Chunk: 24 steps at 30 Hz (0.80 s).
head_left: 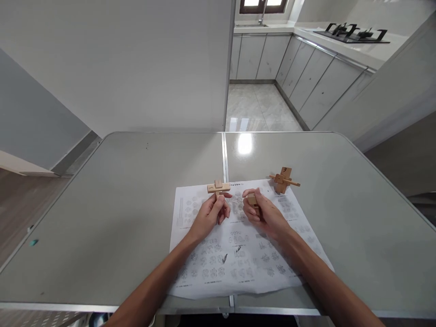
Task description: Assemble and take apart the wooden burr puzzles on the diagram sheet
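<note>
Pinched between the thumb and fingers of my left hand (213,212) is a group of joined wooden puzzle pieces (218,186), with a marked bar lying crosswise above the fingertips. My right hand (264,211) is closed around a wooden block (252,199), and part of it is hidden by the fingers. The two hands are apart, both over a printed instruction sheet (235,268). Beyond my right hand, at the sheet's upper right corner, rests a partly joined wooden puzzle (282,180) with crossing pieces and a thin stick through it.
The sheet lies on a grey folding table (136,218) with a metal seam (225,156) down its middle. A small teal object (33,242) sits near the left edge. Past the table are a white wall (163,68) and a kitchen with cabinets (316,86) and a gas stove (352,35).
</note>
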{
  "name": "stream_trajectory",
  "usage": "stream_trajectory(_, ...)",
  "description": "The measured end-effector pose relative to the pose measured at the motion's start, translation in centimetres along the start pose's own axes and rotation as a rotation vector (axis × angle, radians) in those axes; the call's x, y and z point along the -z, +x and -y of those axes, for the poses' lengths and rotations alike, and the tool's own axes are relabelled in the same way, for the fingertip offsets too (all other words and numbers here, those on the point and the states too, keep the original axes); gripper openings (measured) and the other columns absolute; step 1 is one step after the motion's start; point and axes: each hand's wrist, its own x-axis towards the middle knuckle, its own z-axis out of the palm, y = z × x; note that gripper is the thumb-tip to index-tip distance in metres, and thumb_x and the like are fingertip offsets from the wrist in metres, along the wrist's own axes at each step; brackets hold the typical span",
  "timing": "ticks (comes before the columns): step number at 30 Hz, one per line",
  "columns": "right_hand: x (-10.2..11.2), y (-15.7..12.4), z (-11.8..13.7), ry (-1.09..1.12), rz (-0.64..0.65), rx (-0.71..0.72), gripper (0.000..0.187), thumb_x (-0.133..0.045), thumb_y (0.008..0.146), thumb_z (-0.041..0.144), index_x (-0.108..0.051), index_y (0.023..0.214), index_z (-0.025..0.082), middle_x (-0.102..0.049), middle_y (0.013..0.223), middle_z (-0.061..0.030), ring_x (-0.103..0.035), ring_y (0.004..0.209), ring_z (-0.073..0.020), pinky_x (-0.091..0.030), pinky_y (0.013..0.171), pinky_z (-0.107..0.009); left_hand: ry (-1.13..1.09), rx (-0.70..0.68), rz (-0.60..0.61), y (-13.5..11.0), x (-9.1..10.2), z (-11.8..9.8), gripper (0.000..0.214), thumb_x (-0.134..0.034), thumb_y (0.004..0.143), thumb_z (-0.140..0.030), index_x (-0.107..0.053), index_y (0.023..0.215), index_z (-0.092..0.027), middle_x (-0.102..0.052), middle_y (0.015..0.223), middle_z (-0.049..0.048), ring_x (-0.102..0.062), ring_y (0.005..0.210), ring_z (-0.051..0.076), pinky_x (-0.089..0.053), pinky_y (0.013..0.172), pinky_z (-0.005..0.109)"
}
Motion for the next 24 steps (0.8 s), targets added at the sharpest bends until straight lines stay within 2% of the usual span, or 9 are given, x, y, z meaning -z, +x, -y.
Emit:
stream_trajectory(2, -0.10, -0.19, 0.06, -0.030, 0.019, -0.009, 0.045, -0.059, 0.102, 0.065, -0.067, 0.124, 0.027, -0.055, 0.077, 0.0012, -0.043, 0.055, -0.0129, -0.035, 0.045, -0.026, -0.009, -0.005, 0.015, -0.04, 0.01, 0.06, 0.048, -0.048, 0.106, -0.061, -0.060, 0.120, -0.017, -0.061, 0.076, -0.0012, -0.045, 0.054, 0.010, -0.036, 0.055, 0.026)
stream_trajectory(5, -0.22, -0.22, 0.43, -0.055, 0.099, 0.003, 0.047, -0.070, 0.099, 0.050, -0.063, 0.140, 0.029, -0.070, 0.113, -0.0082, -0.064, 0.081, -0.0183, -0.050, 0.062, -0.030, -0.016, -0.010, 0.006, -0.09, -0.04, 0.08, 0.048, -0.048, 0.106, -0.062, -0.056, 0.120, -0.018, -0.061, 0.077, -0.0014, -0.045, 0.054, 0.010, -0.037, 0.055, 0.026)
stream_trajectory(7, -0.26, -0.10, 0.70, -0.041, 0.145, 0.026, 0.042, -0.072, 0.099, 0.046, -0.066, 0.135, 0.026, -0.070, 0.131, -0.0127, -0.070, 0.102, -0.0239, -0.055, 0.074, -0.034, -0.014, -0.016, -0.004, -0.07, -0.09, 0.12, 0.046, -0.047, 0.106, -0.063, -0.054, 0.114, -0.018, -0.060, 0.077, -0.0018, -0.045, 0.053, 0.009, -0.037, 0.054, 0.025)
stream_trajectory(10, -0.17, 0.07, 0.87, -0.020, 0.130, 0.028, 0.032, -0.068, 0.102, 0.049, -0.070, 0.118, 0.021, -0.072, 0.134, -0.0156, -0.072, 0.114, -0.0268, -0.059, 0.087, -0.037, 0.001, -0.017, -0.009, 0.04, -0.13, 0.25, 0.046, -0.047, 0.105, -0.065, -0.053, 0.108, -0.019, -0.060, 0.077, -0.0023, -0.045, 0.053, 0.008, -0.037, 0.053, 0.024)
stream_trajectory(12, -0.05, 0.07, 0.84, -0.004, 0.101, -0.014, 0.034, -0.068, 0.102, 0.050, -0.070, 0.116, 0.019, -0.077, 0.123, -0.0150, -0.076, 0.103, -0.0233, -0.061, 0.085, -0.035, 0.012, -0.016, -0.011, 0.13, -0.19, 0.34, 0.046, -0.047, 0.105, -0.066, -0.052, 0.109, -0.020, -0.059, 0.077, -0.0032, -0.043, 0.052, 0.008, -0.036, 0.052, 0.024)
stream_trajectory(14, 0.04, -0.05, 0.81, 0.019, 0.085, -0.072, 0.040, -0.068, 0.102, 0.054, -0.068, 0.118, 0.017, -0.081, 0.103, -0.0112, -0.077, 0.081, -0.0181, -0.061, 0.071, -0.028, 0.022, -0.018, -0.021, 0.18, -0.28, 0.41, 0.046, -0.046, 0.106, -0.066, -0.051, 0.110, -0.020, -0.058, 0.076, -0.0039, -0.041, 0.050, 0.007, -0.036, 0.051, 0.024)
stream_trajectory(18, 0.01, -0.44, 0.86, 0.047, 0.135, -0.229, 0.050, -0.064, 0.100, 0.065, -0.067, 0.101, 0.015, -0.070, 0.060, 0.0002, -0.059, 0.038, -0.0108, -0.045, 0.038, -0.020, 0.068, -0.032, -0.024, 0.10, -0.48, 0.59, 0.045, -0.044, 0.107, -0.064, -0.051, 0.109, -0.020, -0.060, 0.075, -0.0037, -0.039, 0.051, 0.008, -0.036, 0.052, 0.025)
stream_trajectory(21, 0.06, -0.58, 0.75, 0.074, 0.215, -0.345, 0.054, -0.061, 0.098, 0.070, -0.062, 0.087, 0.017, -0.062, 0.047, 0.0038, -0.044, 0.025, -0.0076, -0.029, 0.028, -0.017, 0.137, -0.039, -0.007, -0.03, -0.54, 0.83, 0.042, -0.042, 0.109, -0.061, -0.052, 0.108, -0.020, -0.063, 0.074, -0.0029, -0.039, 0.052, 0.009, -0.037, 0.055, 0.026)
stream_trajectory(24, 0.23, -0.60, 0.61, 0.106, 0.252, -0.405, 0.058, -0.060, 0.096, 0.074, -0.060, 0.081, 0.018, -0.059, 0.042, 0.0049, -0.038, 0.022, -0.0064, -0.022, 0.025, -0.016, 0.214, -0.050, -0.009, -0.14, -0.51, 1.03, 0.039, -0.042, 0.110, -0.058, -0.052, 0.105, -0.020, -0.064, 0.072, -0.0028, -0.041, 0.054, 0.010, -0.038, 0.058, 0.026)
